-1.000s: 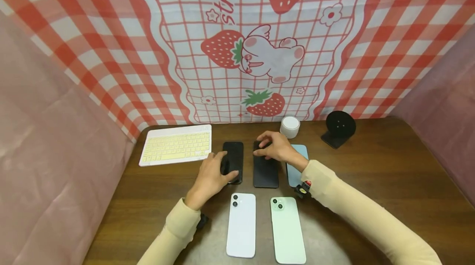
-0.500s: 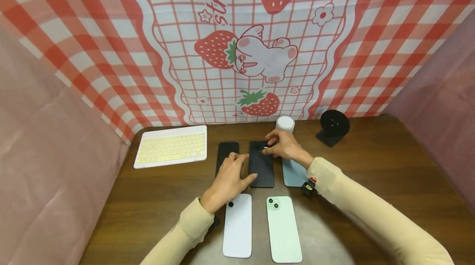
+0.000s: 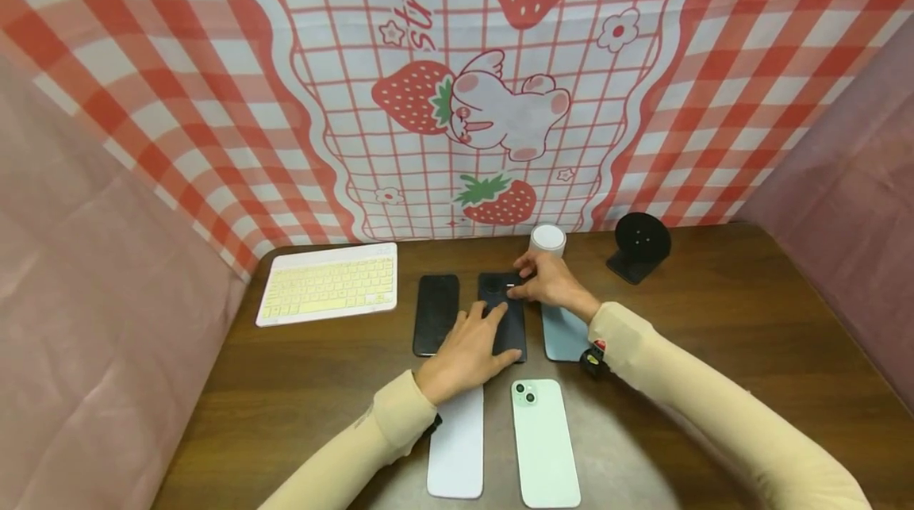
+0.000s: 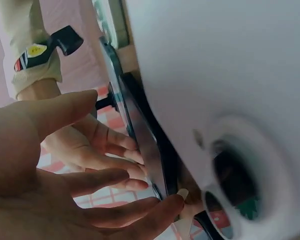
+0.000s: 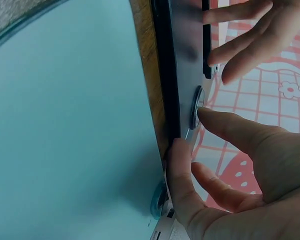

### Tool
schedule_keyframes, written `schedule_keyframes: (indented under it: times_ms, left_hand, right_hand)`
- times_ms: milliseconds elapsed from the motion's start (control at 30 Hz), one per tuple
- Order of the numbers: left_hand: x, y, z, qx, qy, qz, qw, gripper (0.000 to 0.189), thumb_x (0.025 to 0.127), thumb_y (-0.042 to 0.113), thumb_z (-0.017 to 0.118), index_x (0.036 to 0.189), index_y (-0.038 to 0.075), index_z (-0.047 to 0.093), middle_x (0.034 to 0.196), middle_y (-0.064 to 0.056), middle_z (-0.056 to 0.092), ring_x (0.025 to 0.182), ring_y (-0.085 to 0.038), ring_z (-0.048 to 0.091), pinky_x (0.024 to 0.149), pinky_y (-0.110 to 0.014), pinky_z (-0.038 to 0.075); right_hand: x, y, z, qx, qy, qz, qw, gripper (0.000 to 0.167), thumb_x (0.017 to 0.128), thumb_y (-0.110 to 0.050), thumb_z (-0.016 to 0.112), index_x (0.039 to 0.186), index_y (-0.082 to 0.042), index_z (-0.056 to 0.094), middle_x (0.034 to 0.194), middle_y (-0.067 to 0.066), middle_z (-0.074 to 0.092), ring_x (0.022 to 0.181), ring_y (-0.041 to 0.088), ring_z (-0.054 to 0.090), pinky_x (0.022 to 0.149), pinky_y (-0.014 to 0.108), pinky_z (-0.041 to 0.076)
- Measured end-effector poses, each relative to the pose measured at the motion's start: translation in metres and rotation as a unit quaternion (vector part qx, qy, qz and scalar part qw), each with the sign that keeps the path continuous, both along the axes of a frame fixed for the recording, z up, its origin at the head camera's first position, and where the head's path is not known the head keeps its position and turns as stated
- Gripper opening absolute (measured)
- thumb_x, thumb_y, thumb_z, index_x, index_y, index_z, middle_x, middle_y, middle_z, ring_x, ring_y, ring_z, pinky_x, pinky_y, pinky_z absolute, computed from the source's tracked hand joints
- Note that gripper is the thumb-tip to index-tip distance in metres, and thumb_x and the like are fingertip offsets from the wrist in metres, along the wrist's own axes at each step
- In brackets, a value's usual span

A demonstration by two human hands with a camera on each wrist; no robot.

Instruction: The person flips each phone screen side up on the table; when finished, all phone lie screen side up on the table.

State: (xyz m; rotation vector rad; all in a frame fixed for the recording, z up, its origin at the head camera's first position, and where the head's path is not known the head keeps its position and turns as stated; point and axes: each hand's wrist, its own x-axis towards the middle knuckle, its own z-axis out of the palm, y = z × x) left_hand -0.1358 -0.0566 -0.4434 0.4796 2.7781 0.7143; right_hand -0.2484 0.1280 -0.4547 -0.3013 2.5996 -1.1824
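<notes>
A dark smartphone [image 3: 510,339] lies back up, with a round camera ring [image 5: 197,107] near its far end. My right hand [image 3: 548,284] pinches its far right corner: the thumb tip is on the ring and a finger curls at the edge, as the right wrist view shows. Over the near left part of that phone spreads my left hand [image 3: 467,351], fingers and thumb held apart. In the left wrist view its longer fingers [image 4: 155,220] reach close to the phone's edge. My left hand hides the top of a white smartphone [image 3: 455,450].
A black smartphone [image 3: 437,312] lies left of the dark one, a light blue smartphone [image 3: 564,339] right. Nearer is a pale green smartphone [image 3: 548,446]. Behind stand a white cylinder [image 3: 547,240] and a black round-headed stand [image 3: 643,244]. A white keyboard [image 3: 328,284] lies back left.
My left hand has moved right from the black smartphone to the dark one, uncovering the former. My right hand has shifted from the dark smartphone's top to its far right corner.
</notes>
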Motion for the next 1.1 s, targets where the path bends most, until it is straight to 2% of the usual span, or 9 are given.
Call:
schedule_keyframes:
  times_ms: [67,200,333,500,633,767,1100]
  left_hand:
    - [-0.002,0.004,0.0,-0.01,-0.005,0.0,0.9999,0.076,0.097,0.042,0.074,0.158,0.009,0.044,0.158,-0.027,0.043,0.138,-0.051,0.05,0.103,-0.061,0.053]
    - [-0.005,0.01,-0.001,-0.037,-0.014,-0.002,0.9992,0.076,0.096,0.044,0.074,0.158,0.012,0.045,0.161,-0.027,0.04,0.142,-0.055,0.044,0.101,-0.065,0.053]
    - [-0.007,0.017,-0.001,-0.074,-0.005,-0.011,0.9972,0.076,0.094,0.045,0.076,0.156,0.012,0.049,0.161,-0.027,0.04,0.14,-0.056,0.044,0.102,-0.062,0.054]
    - [-0.008,0.022,0.0,-0.112,0.001,-0.025,0.9934,0.079,0.09,0.047,0.08,0.154,0.012,0.051,0.159,-0.027,0.04,0.134,-0.053,0.047,0.102,-0.055,0.054]
    - [-0.007,0.025,-0.001,-0.115,0.008,-0.022,0.9931,0.084,0.085,0.048,0.084,0.153,0.011,0.052,0.154,-0.027,0.042,0.127,-0.049,0.047,0.099,-0.053,0.055]
    - [-0.006,0.027,-0.003,-0.109,0.026,-0.013,0.9936,0.084,0.081,0.046,0.088,0.149,0.009,0.055,0.145,-0.026,0.048,0.121,-0.045,0.048,0.095,-0.051,0.056]
    - [-0.005,0.032,-0.004,-0.12,0.044,-0.011,0.9918,0.078,0.083,0.045,0.087,0.145,0.008,0.059,0.142,-0.026,0.05,0.119,-0.045,0.049,0.089,-0.05,0.057]
  right_hand:
    - [0.0,0.0,0.001,0.009,0.006,0.002,0.9999,0.055,0.083,-0.01,0.087,0.13,0.006,0.064,0.119,0.028,0.068,0.084,0.026,0.073,0.069,0.031,0.062]
    - [0.002,-0.001,0.003,0.042,0.038,0.013,0.9983,0.053,0.081,-0.014,0.088,0.126,0.005,0.067,0.115,0.025,0.072,0.103,0.035,0.07,0.083,0.038,0.06]
    - [0.004,-0.003,0.004,0.066,0.068,0.025,0.9952,0.051,0.08,-0.016,0.087,0.122,0.005,0.069,0.108,0.022,0.074,0.104,0.035,0.07,0.09,0.042,0.056]
    - [0.002,-0.005,0.004,0.081,0.053,0.021,0.9951,0.051,0.082,-0.02,0.087,0.124,0.003,0.07,0.111,0.021,0.072,0.107,0.035,0.067,0.097,0.049,0.053]
    - [0.001,-0.007,0.002,0.095,0.043,0.015,0.9945,0.052,0.082,-0.022,0.088,0.125,0.002,0.07,0.108,0.019,0.071,0.101,0.031,0.067,0.093,0.046,0.053]
    - [0.003,-0.007,0.003,0.094,0.039,0.007,0.9948,0.053,0.082,-0.022,0.089,0.125,0.002,0.071,0.101,0.016,0.07,0.086,0.024,0.067,0.085,0.04,0.054]
    - [0.003,-0.01,0.005,0.097,0.025,0.0,0.995,0.054,0.084,-0.025,0.089,0.127,0.001,0.069,0.095,0.01,0.067,0.064,0.01,0.066,0.082,0.038,0.055]
